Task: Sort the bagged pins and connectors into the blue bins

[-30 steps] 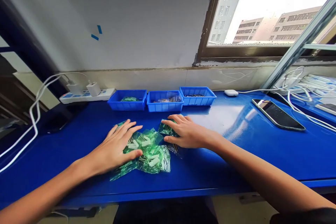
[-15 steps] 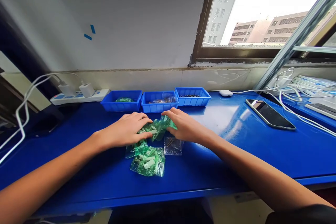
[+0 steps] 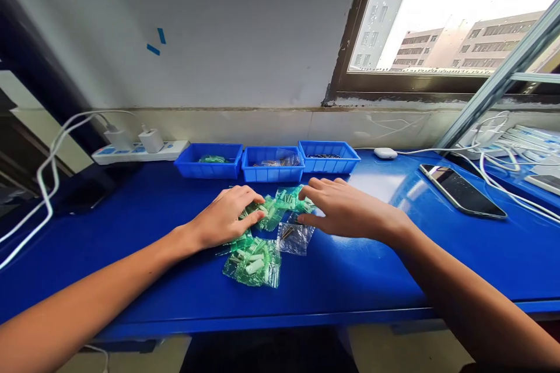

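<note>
On the blue table lie several small green-tinted plastic packets with white pieces inside; the nearest packet (image 3: 254, 262) shows most plainly. My left hand (image 3: 231, 213) rests over the packets on the left, thumb and fingers apart, partly hiding them. My right hand (image 3: 345, 204) hovers at the right side of the group with its thumb and fingers spread. Its fingertips are close to the far green packet (image 3: 289, 198); whether they touch it I cannot tell. Below its thumb lies a clear bag (image 3: 295, 237) with thin metal pins or screws.
Behind the packets stand three blue bins: the left bin (image 3: 207, 170) with green packets, the middle bin (image 3: 273, 173) with clear bags, the right bin (image 3: 329, 166) with dark small parts. A phone (image 3: 464, 191) and cables lie right. A power strip (image 3: 168, 150) is back left.
My right hand has moved right and its fingers have spread, uncovering the far green packet and more of the clear bag. My left hand stays over the packets. The view has shifted slightly.
</note>
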`<control>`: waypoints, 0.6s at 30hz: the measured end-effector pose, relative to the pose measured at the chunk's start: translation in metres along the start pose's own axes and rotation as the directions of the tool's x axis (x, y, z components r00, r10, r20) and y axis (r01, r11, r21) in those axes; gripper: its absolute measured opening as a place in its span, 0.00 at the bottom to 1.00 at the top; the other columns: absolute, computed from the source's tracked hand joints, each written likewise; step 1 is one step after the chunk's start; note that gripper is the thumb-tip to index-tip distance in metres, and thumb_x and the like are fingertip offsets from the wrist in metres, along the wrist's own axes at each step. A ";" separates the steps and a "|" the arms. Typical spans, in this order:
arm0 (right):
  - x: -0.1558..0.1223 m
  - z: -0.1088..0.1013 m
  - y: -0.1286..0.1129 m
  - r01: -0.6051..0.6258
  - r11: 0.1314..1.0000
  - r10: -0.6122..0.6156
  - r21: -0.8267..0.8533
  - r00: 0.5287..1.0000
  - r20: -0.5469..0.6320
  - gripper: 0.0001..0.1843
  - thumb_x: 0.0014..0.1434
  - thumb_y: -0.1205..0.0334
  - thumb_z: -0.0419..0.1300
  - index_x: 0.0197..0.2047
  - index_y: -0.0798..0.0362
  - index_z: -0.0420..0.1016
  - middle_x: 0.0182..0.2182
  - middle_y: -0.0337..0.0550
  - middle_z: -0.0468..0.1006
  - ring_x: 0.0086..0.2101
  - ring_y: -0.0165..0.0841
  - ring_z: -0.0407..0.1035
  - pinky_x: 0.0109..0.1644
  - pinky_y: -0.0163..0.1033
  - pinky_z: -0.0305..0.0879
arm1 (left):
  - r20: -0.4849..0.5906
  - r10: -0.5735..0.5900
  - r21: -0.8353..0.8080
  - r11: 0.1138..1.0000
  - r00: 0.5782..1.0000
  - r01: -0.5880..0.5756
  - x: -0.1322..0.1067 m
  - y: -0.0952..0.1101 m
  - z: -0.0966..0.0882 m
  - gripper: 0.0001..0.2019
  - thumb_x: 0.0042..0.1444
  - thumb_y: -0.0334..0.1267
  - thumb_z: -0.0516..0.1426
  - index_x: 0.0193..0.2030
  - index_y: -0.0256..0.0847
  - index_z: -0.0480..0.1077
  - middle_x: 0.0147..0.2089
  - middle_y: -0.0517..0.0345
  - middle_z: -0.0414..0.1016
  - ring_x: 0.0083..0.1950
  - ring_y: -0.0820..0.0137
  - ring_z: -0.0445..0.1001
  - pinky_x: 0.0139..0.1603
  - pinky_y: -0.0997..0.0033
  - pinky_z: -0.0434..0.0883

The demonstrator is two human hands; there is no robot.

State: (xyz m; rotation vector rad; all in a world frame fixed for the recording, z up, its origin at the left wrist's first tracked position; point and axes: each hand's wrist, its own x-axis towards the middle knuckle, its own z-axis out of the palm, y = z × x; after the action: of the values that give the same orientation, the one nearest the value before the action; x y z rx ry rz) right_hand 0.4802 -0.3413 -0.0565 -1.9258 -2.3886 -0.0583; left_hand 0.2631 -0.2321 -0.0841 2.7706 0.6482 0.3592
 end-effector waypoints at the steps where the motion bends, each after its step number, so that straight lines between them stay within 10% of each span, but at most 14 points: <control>1: -0.002 -0.001 -0.004 0.018 1.000 -0.018 0.014 0.999 0.040 0.17 0.58 0.49 0.57 0.41 0.54 0.71 0.36 0.51 0.72 0.35 0.42 0.68 0.38 0.45 0.61 | -0.002 -0.001 -0.002 1.000 1.000 0.001 0.001 0.000 0.000 0.14 0.62 0.45 0.50 0.48 0.41 0.68 0.49 0.52 0.71 0.52 0.63 0.67 0.54 0.57 0.63; 10: 0.005 0.015 -0.019 -0.003 0.960 -0.032 0.279 0.992 0.120 0.15 0.53 0.69 0.57 0.45 0.55 0.64 0.38 0.50 0.74 0.37 0.39 0.68 0.37 0.40 0.61 | -0.014 0.010 0.003 1.000 1.000 -0.010 0.000 -0.002 0.001 0.13 0.62 0.45 0.50 0.47 0.41 0.68 0.48 0.52 0.71 0.51 0.63 0.68 0.53 0.58 0.63; 18: 0.020 0.008 -0.004 -0.034 0.808 0.136 0.588 0.982 -0.130 0.17 0.48 0.77 0.51 0.42 0.54 0.64 0.28 0.36 0.67 0.26 0.27 0.62 0.29 0.33 0.58 | -0.053 0.007 -0.012 1.000 0.999 -0.007 -0.002 -0.001 0.000 0.12 0.61 0.44 0.51 0.46 0.41 0.69 0.47 0.54 0.72 0.50 0.63 0.67 0.52 0.59 0.63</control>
State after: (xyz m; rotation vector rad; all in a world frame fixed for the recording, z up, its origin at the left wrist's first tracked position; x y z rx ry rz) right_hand 0.4718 -0.3218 -0.0630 -1.6416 -1.8958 0.4535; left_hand 0.2609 -0.2320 -0.0849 2.7609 0.6466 0.4374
